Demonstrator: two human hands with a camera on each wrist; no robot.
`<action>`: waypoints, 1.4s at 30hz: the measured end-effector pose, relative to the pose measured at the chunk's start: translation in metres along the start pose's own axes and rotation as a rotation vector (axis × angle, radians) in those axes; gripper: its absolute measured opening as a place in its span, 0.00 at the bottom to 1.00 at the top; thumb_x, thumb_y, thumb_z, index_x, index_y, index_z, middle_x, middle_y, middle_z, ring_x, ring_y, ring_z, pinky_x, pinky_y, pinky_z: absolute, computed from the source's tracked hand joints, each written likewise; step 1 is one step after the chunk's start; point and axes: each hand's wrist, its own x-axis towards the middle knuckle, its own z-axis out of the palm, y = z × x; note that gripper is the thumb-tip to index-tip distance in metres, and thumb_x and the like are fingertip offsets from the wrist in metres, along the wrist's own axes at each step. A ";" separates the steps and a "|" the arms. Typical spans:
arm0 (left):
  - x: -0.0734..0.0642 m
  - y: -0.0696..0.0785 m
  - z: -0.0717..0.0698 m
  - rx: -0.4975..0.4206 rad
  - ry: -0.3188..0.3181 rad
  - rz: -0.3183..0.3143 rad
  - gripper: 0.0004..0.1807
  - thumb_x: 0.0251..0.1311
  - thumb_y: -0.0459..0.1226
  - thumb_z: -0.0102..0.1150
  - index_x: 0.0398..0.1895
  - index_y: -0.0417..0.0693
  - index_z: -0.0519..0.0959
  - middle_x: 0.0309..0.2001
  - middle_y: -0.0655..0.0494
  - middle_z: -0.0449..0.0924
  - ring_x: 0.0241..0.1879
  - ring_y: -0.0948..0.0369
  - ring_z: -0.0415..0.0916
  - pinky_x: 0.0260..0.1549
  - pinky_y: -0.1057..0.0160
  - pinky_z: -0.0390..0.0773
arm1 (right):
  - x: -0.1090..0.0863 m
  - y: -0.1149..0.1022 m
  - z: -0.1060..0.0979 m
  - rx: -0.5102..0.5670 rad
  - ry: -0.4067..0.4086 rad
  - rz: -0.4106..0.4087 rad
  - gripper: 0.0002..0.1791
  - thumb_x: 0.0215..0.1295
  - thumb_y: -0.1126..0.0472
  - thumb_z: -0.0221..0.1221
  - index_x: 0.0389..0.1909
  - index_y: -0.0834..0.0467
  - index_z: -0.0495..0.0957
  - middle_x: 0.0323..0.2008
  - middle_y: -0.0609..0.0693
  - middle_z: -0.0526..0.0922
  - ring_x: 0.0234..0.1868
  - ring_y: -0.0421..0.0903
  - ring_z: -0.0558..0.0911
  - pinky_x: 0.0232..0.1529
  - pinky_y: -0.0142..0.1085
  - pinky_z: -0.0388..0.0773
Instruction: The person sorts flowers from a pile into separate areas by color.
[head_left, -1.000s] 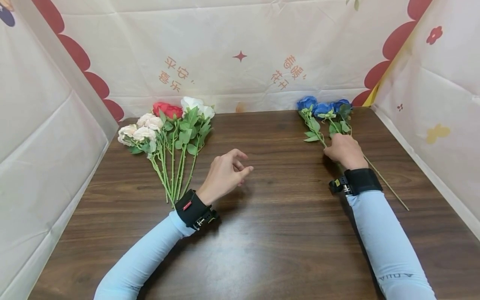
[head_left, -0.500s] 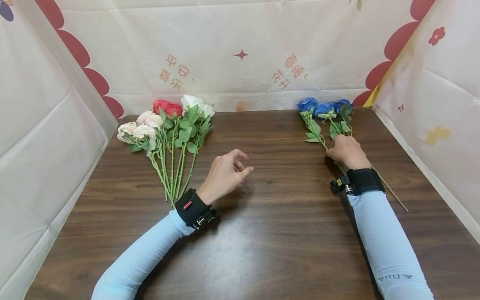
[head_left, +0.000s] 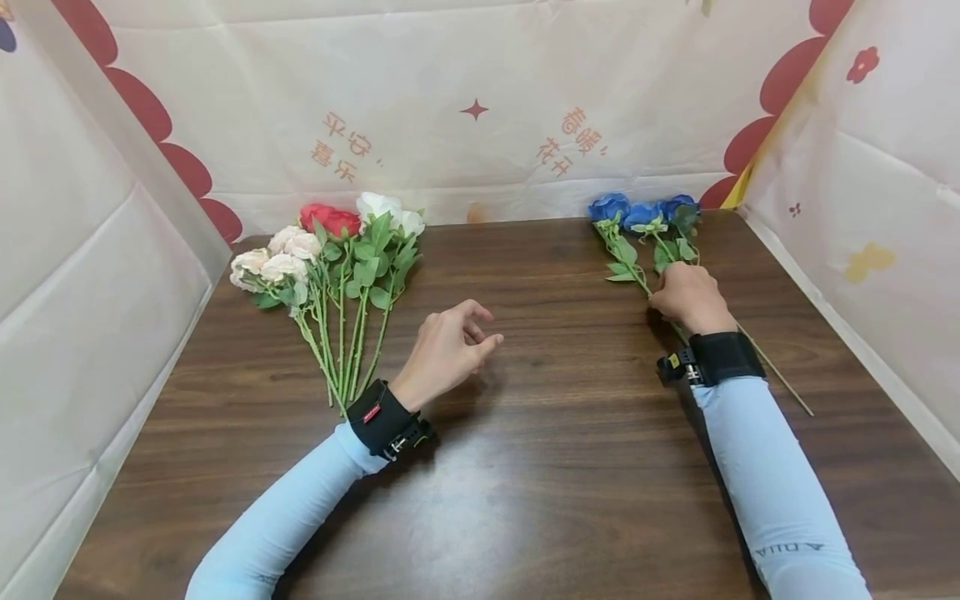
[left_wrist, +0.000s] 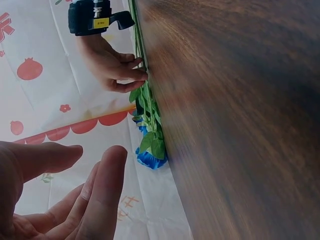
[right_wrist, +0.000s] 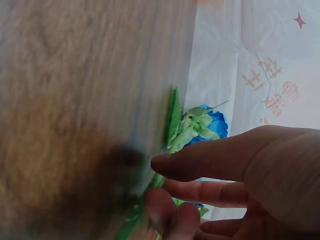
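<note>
In the head view my right hand (head_left: 690,297) is over the stems of several blue roses (head_left: 643,214) lying at the back right of the table. The right wrist view has a green stem (right_wrist: 155,181) between my thumb and curled index finger, below a blue rose head (right_wrist: 216,124). My left hand (head_left: 448,348) hovers near the middle with fingers loosely bent and nothing held. Left of it lies a bunch of artificial flowers: pale cream blooms (head_left: 281,254), red roses (head_left: 330,219) and white roses (head_left: 388,212), their stems converging toward my left wrist.
The brown wooden table (head_left: 540,475) is bounded by a printed white cloth (head_left: 480,50) behind and at both sides. One long bare stem (head_left: 776,373) reaches past my right wrist toward the right front.
My right hand has shifted slightly rightward along the blue roses' stems. The left hand and the flower bunch on the left stay in place; the head view shifts a little.
</note>
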 end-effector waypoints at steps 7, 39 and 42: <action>0.002 -0.001 -0.002 0.022 0.001 -0.006 0.13 0.59 0.43 0.63 0.45 0.51 0.77 0.25 0.61 0.84 0.14 0.70 0.76 0.26 0.66 0.76 | -0.005 -0.021 -0.004 0.023 0.049 -0.019 0.14 0.59 0.57 0.58 0.21 0.62 0.72 0.17 0.53 0.69 0.22 0.52 0.71 0.22 0.40 0.63; 0.025 -0.039 -0.034 0.322 0.118 -0.077 0.15 0.55 0.45 0.67 0.40 0.45 0.83 0.32 0.53 0.87 0.29 0.59 0.82 0.32 0.60 0.78 | -0.049 -0.155 0.024 0.107 -0.172 -0.455 0.03 0.63 0.59 0.62 0.35 0.53 0.81 0.29 0.49 0.84 0.25 0.43 0.77 0.27 0.35 0.70; 0.026 -0.054 -0.048 0.399 0.149 -0.154 0.17 0.53 0.46 0.68 0.39 0.43 0.84 0.35 0.48 0.86 0.31 0.53 0.82 0.31 0.56 0.78 | -0.048 -0.155 0.026 0.109 -0.176 -0.457 0.02 0.62 0.58 0.63 0.33 0.52 0.80 0.29 0.49 0.84 0.24 0.43 0.76 0.26 0.35 0.70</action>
